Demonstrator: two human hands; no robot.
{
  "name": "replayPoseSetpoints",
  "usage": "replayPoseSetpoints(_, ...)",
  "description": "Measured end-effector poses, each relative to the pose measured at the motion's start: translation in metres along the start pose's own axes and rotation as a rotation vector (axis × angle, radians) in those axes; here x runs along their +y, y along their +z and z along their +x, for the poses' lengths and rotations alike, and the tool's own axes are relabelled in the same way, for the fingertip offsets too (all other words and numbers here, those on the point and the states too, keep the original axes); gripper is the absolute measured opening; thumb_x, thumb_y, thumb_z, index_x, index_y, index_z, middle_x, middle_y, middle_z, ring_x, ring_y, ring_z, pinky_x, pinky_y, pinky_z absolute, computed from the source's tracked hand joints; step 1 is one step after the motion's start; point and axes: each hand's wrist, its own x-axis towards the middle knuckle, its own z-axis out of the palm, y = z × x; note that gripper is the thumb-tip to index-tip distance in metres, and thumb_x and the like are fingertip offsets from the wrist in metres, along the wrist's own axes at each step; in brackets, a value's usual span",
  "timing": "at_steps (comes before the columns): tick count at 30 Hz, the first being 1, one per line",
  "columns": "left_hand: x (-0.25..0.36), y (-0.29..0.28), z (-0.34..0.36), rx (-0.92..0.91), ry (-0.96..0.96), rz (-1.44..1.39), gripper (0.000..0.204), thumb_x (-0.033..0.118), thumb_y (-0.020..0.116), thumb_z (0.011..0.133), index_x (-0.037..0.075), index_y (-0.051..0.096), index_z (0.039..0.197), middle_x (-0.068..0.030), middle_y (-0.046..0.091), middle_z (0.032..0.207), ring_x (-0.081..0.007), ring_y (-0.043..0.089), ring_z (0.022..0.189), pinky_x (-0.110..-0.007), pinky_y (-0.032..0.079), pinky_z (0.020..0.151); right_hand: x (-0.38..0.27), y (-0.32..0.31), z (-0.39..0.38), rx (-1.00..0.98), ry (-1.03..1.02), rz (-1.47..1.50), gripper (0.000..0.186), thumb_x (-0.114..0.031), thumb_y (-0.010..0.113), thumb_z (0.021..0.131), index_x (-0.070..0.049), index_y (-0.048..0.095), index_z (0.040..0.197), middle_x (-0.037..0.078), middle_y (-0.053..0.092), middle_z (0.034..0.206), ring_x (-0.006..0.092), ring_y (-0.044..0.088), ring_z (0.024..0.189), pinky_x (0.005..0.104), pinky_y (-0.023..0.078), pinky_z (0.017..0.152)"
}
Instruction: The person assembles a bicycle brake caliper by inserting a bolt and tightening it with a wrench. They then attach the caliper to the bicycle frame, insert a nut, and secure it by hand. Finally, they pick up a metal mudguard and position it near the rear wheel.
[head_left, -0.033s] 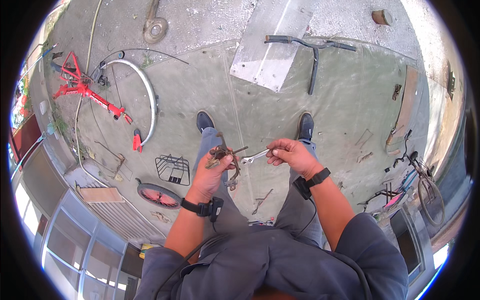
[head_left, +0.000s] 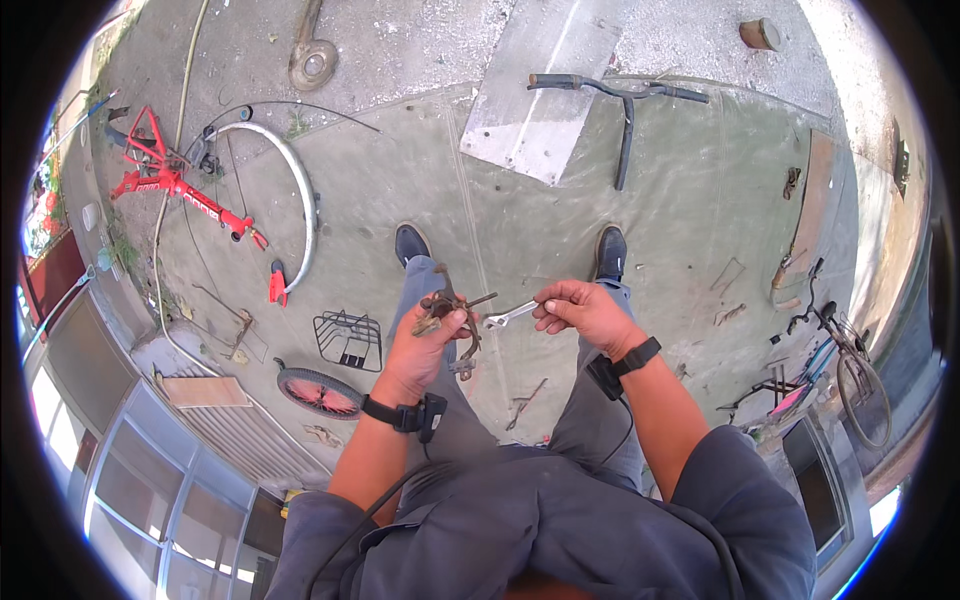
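My left hand [head_left: 418,348] is closed round a rusty bicycle brake caliper [head_left: 470,345], with its curved arms and a bolt sticking out past the fingers toward the right. Part of the caliper is hidden behind my thumb and palm. In my right hand [head_left: 582,314], thumb and fingers pinch one end of a silver wrench [head_left: 512,314]. Its free end points left and lies close to the caliper's bolt; whether they touch, I cannot tell. Both hands are held in front of me, above the ground between my legs.
At the left lie a red bicycle frame [head_left: 180,188], a pale wheel rim [head_left: 307,190], a black wire basket [head_left: 347,340] and a small wheel [head_left: 320,392]. Black handlebars [head_left: 627,140] lie ahead by a grey board [head_left: 535,95]. More bicycle parts [head_left: 800,385] are at the right.
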Motion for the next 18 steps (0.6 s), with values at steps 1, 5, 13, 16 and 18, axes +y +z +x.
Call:
replayPoseSetpoints(1, 0.007, 0.006, -0.008, -0.022, 0.007, 0.0, 0.025, 0.012, 0.069, 0.093, 0.005, 0.06, 0.115, -0.0053, 0.066, 0.102, -0.0192, 0.067, 0.1, -0.032, 0.053, 0.081, -0.004, 0.004, -0.012, 0.007, 0.005, -0.01, 0.023, -0.012, 0.056, 0.1, 0.001, 0.063, 0.117, 0.011, 0.07, 0.1, 0.0173, 0.071, 0.087, 0.0275, 0.057, 0.076)
replayPoseSetpoints(5, 0.038, 0.035, -0.033, -0.049, 0.009, 0.168, 0.026, 0.012, 0.069, 0.092, 0.005, 0.06, 0.115, -0.0045, 0.066, 0.102, -0.0187, 0.066, 0.1, -0.031, 0.053, 0.08, -0.012, 0.011, -0.06, 0.065, -0.081, -0.004, 0.024, -0.014, 0.056, 0.1, 0.001, 0.064, 0.117, 0.01, 0.071, 0.096, 0.0172, 0.071, 0.083, 0.0274, 0.058, 0.074)
replayPoseSetpoints(13, 0.076, 0.165, -0.053, -0.109, 0.201, 0.427, 0.026, 0.011, 0.068, 0.093, 0.003, 0.06, 0.116, -0.0064, 0.067, 0.101, -0.02, 0.067, 0.099, -0.031, 0.052, 0.078, -0.019, -0.054, -0.175, 0.102, -0.497, 0.426, 0.028, -0.01, 0.053, 0.1, 0.001, 0.061, 0.124, 0.016, 0.07, 0.107, 0.0227, 0.071, 0.094, 0.0299, 0.058, 0.08)
replayPoseSetpoints(16, 0.061, 0.241, -0.064, -0.151, 0.282, 0.486, 0.025, 0.01, 0.064, 0.094, 0.002, 0.059, 0.118, -0.0104, 0.066, 0.105, -0.0246, 0.066, 0.1, -0.036, 0.054, 0.08, -0.026, -0.105, -0.237, 0.043, -0.639, 0.511, 0.034, -0.003, 0.048, 0.098, 0.002, 0.056, 0.13, 0.02, 0.065, 0.121, 0.0284, 0.068, 0.107, 0.0331, 0.057, 0.089)
replayPoseSetpoints(18, 0.047, 0.29, -0.076, -0.207, 0.28, 0.505, 0.024, 0.009, 0.066, 0.094, 0.001, 0.06, 0.116, -0.0087, 0.067, 0.102, -0.0218, 0.067, 0.1, -0.032, 0.053, 0.079, -0.021, -0.131, -0.279, 0.04, -0.717, 0.613, 0.037, -0.001, 0.046, 0.096, 0.003, 0.054, 0.132, 0.021, 0.063, 0.125, 0.0298, 0.066, 0.112, 0.0341, 0.055, 0.093)
